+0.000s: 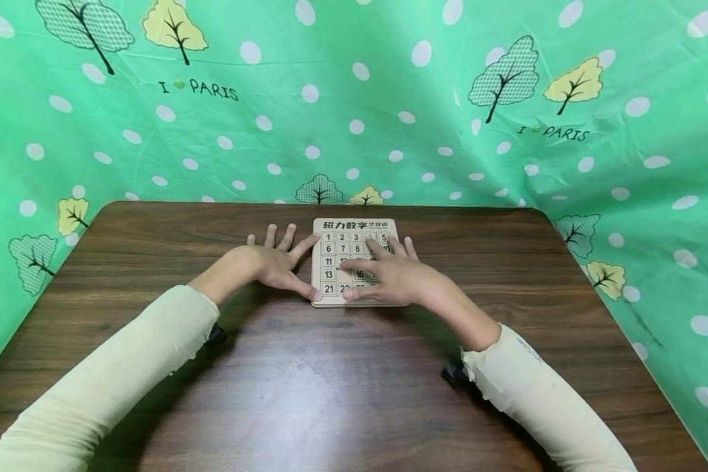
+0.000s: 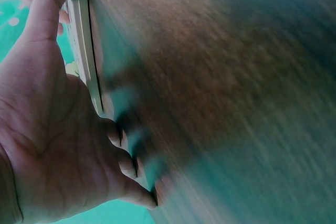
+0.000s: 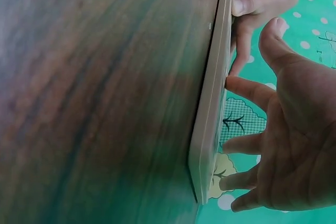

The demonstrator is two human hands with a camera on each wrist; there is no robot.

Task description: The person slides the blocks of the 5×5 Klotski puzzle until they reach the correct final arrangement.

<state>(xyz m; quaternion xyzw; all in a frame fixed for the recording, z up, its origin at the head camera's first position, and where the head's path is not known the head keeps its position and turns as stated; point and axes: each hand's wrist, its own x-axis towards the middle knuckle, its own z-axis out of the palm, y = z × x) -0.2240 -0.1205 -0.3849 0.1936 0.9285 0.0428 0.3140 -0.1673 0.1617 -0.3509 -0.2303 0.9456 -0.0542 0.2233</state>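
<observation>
A pale number sliding puzzle (image 1: 316, 262) lies flat on the table, with printed numbered tiles in a grid and Chinese characters along its top. A bare slot (image 1: 345, 276) shows between tile 13 (image 1: 328, 275) and tile 16 (image 1: 360, 275). My left hand (image 1: 274, 262) spreads at the puzzle's left side, its thumb on the lower left corner and its index finger at the upper left edge. Over the right part is my right hand (image 1: 398, 275), index fingertip on tile 12. In the right wrist view its thumb (image 3: 273, 40) is raised off the board. Several tiles are hidden beneath this hand.
The dark wood-grain table (image 1: 307, 393) extends around the puzzle. A green cloth (image 1: 354, 78) with white dots and trees hangs behind and beside it. Dark wrist devices sit under both cream sleeves (image 1: 153, 334).
</observation>
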